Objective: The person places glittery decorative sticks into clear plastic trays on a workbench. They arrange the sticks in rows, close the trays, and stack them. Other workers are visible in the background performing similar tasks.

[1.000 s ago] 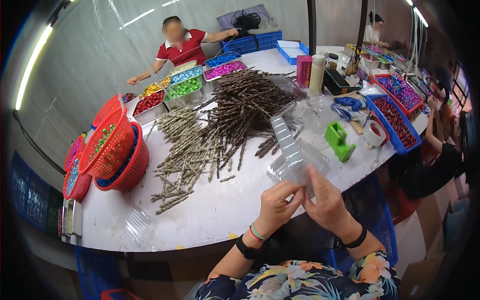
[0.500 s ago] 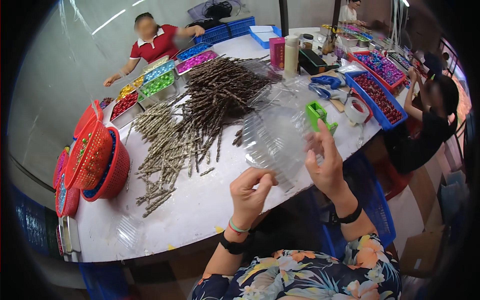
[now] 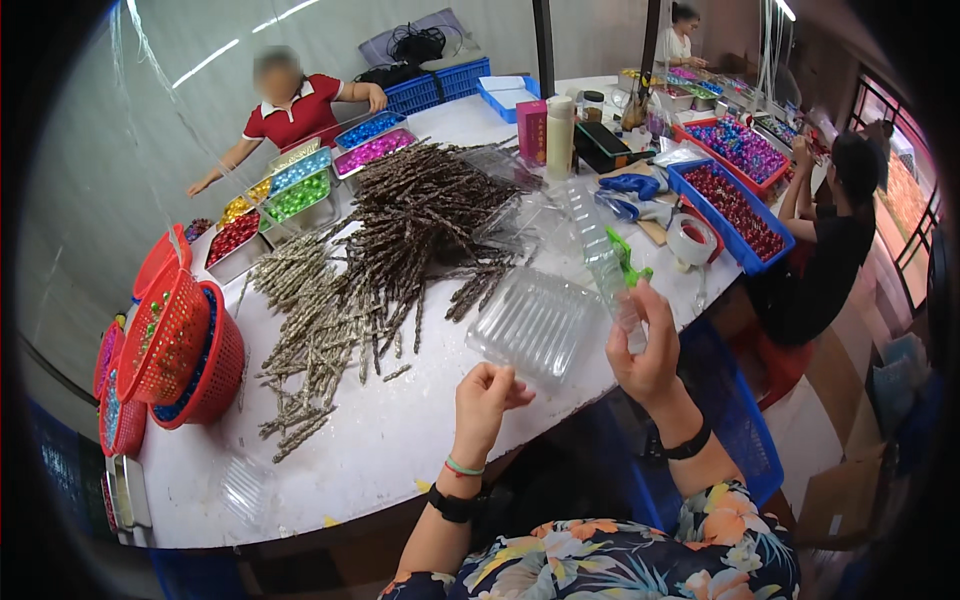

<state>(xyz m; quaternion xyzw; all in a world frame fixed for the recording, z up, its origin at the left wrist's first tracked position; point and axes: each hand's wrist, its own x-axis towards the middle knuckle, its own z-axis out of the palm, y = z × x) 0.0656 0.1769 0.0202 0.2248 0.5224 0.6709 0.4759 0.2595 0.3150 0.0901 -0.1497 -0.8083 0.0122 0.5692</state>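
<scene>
No longer meeting the left hand [image 3: 485, 400] as a second ago, the right hand [image 3: 648, 350] is pinching a clear strip [image 3: 598, 258] right of centre, leaving the ribbed tray [image 3: 538, 325] lying bare mid-frame beside the left's curling fingers, their hold unclear.

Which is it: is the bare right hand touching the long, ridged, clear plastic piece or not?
Touching. The head view shows the bare right hand pinching the lower end of the long, ridged, clear plastic piece.
</scene>
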